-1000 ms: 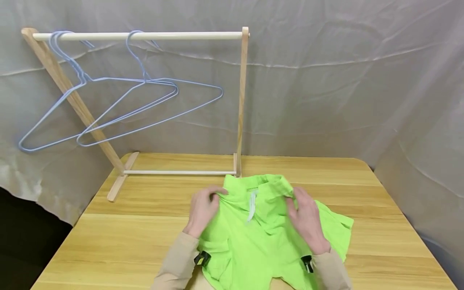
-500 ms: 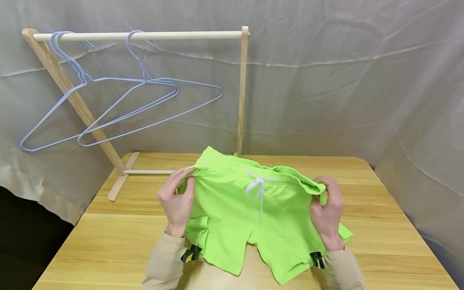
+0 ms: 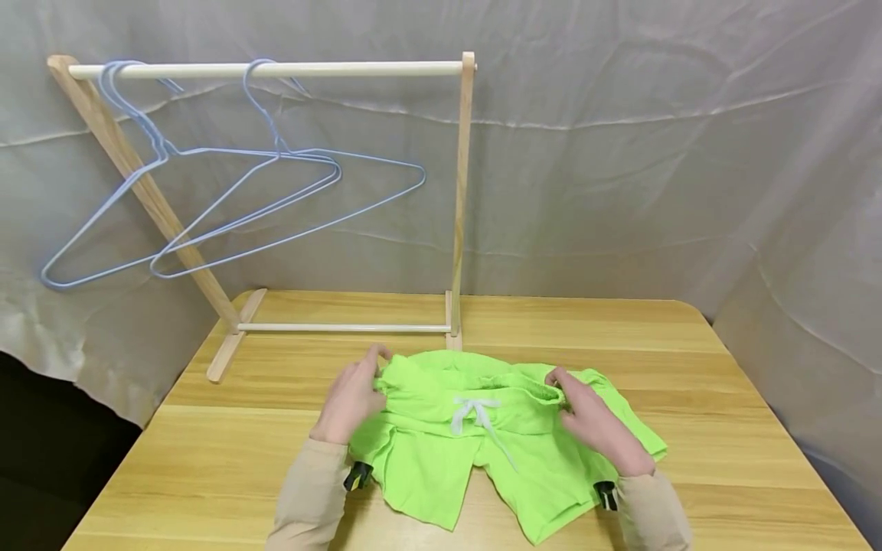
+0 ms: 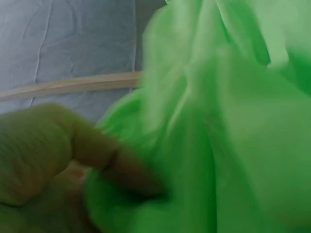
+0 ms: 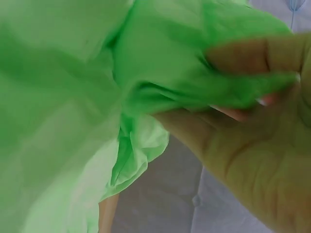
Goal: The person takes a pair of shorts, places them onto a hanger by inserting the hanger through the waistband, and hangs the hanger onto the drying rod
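Note:
Bright green shorts (image 3: 441,459) with a white drawstring (image 3: 475,413) lie on the wooden table, waistband bunched and slightly raised, legs toward me. At the waistband's left end, my left hand (image 3: 351,398) grips the fabric. In the left wrist view the thumb (image 4: 126,170) presses into the green cloth; the other fingers are mostly hidden. My right hand (image 3: 592,421) holds the waistband's right end. Cloth runs between its thumb and fingers (image 5: 238,56) in the right wrist view.
Behind, to the left, a wooden clothes rack (image 3: 358,70) stands on the table (image 3: 207,459). Several blue wire hangers (image 3: 285,155) hang from its bar. Grey cloth (image 3: 620,168) covers the walls around the table.
Both hands first spread apart, lifting and stretching the waistband. They have since come down and closer together, so the waistband is lower and folded. The drawstring now shows a bow.

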Tool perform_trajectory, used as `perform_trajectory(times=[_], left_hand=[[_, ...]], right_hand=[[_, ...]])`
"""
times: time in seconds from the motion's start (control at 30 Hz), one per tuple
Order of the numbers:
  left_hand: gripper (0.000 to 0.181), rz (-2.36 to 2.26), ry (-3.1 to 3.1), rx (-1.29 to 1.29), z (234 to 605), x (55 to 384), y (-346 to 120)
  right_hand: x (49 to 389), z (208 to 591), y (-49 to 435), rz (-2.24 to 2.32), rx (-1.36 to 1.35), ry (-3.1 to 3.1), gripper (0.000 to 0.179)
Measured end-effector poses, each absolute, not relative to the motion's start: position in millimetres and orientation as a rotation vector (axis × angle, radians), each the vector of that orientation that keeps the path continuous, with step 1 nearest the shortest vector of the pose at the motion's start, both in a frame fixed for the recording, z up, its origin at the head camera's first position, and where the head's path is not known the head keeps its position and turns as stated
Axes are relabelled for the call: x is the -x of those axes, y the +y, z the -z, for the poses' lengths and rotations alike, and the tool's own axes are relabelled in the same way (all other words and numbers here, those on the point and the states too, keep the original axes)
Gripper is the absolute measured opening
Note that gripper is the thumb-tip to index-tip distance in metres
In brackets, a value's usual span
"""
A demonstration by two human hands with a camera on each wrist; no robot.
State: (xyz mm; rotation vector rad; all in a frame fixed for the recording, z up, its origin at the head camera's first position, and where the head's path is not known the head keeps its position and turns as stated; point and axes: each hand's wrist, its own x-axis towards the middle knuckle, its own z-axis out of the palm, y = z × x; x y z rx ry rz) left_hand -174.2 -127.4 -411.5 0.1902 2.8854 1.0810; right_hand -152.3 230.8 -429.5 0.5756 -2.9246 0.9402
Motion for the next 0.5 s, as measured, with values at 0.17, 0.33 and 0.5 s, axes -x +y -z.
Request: perform_trajectory(times=[0.17,0.33,0.5], left_hand=[[0.092,-0.814,2.742,-0.192,411.1,165.8,-130.1],[0.099,-0.806,2.709,-0.230,413.0,164.7,-130.7],[0.067,-0.822,2.739,-0.257,415.6,168.7,-128.8]], right_hand=[[150.0,430.8,230.4,-0.992,-0.592,-3.148,0.054],[150.2,430.9,228.4,-0.961,-0.619,-3.171,0.068],[150.2,431.6,229.2,-0.924,-0.650,-3.143,0.057]])
